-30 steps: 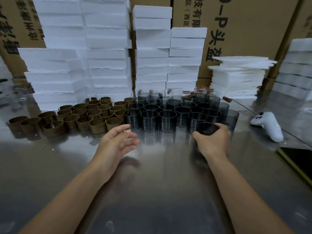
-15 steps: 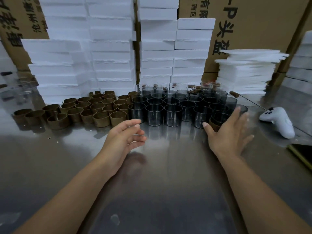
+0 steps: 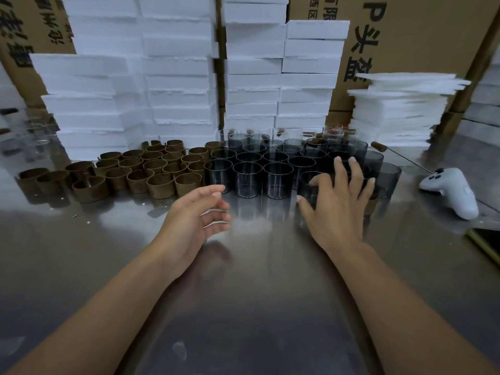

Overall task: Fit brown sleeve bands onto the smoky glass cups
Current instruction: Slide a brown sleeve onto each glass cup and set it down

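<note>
Several brown sleeve bands [image 3: 162, 185] stand in rows on the left of the steel table [image 3: 257, 293]. Right beside them, several smoky glass cups [image 3: 247, 180] stand in rows. My left hand [image 3: 194, 215] hovers in front of the meeting point of bands and cups, fingers relaxed, holding nothing. My right hand [image 3: 338, 209] is spread over the front right cups. Its thumb and forefinger lie at one front-row cup [image 3: 307, 182], and I cannot tell whether they touch it. The cups behind that hand are partly hidden.
White foam blocks [image 3: 176, 77] are stacked behind the bands and cups, thin foam sheets [image 3: 397, 109] at the right, cardboard boxes [image 3: 419, 36] behind. A white game controller [image 3: 451, 190] lies right of the cups. A dark flat object [image 3: 487, 239] sits at the right edge.
My right hand let go of the cup it held at the right end of the cups, opened, and moved left over a front-row cup. My left hand stayed open in place.
</note>
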Tool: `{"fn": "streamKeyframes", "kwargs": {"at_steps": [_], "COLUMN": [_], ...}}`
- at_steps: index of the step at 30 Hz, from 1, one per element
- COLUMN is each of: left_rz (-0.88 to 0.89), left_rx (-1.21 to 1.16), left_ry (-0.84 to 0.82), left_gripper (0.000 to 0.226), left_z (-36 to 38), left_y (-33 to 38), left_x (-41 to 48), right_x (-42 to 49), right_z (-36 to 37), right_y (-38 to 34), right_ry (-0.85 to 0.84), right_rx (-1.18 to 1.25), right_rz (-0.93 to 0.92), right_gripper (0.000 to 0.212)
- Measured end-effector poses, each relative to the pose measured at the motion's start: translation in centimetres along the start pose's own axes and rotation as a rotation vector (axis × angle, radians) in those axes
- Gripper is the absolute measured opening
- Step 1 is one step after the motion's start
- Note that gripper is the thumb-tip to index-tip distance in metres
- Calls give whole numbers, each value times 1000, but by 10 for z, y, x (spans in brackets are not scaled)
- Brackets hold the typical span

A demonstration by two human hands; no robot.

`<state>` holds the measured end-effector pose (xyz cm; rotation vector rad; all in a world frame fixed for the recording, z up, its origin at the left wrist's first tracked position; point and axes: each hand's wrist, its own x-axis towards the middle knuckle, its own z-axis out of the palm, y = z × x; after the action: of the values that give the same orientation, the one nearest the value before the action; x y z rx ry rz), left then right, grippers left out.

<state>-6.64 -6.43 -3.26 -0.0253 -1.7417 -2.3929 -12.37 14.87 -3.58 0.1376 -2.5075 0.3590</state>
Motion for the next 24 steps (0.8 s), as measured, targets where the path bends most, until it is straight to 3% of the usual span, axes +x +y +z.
{"fn": "streamKeyframes", "kwargs": {"at_steps": [3, 6, 11, 14, 16, 20, 24], "left_rz": [-21, -27, -10, 26, 53, 159, 401], "left_rx": [-59, -55, -8, 63, 87, 116, 386], "left_ry": [32, 36, 52, 64, 75, 122, 70], "left_gripper": [17, 17, 17, 16, 16, 18, 23], "left_z": [0, 1, 4, 7, 11, 19, 27], "left_y": [3, 4, 2, -1, -5, -7, -7], "left_x": [0, -1, 0, 3, 4, 4, -4], "right_x": [-5, -15, -19, -14, -10, -7, -8], "right_z": [-1, -2, 5, 9, 8, 11, 11], "right_y": [-9, -22, -35, -37, -44, -51, -51], "right_ry": [-22, -113, -201, -212, -229, -154, -197], "right_rx": [61, 284, 573, 744, 1027, 1493, 1523], "right_rz": [-67, -38, -11, 91, 244, 431, 397], "right_gripper": [36, 33, 51, 63, 62, 54, 40]}}
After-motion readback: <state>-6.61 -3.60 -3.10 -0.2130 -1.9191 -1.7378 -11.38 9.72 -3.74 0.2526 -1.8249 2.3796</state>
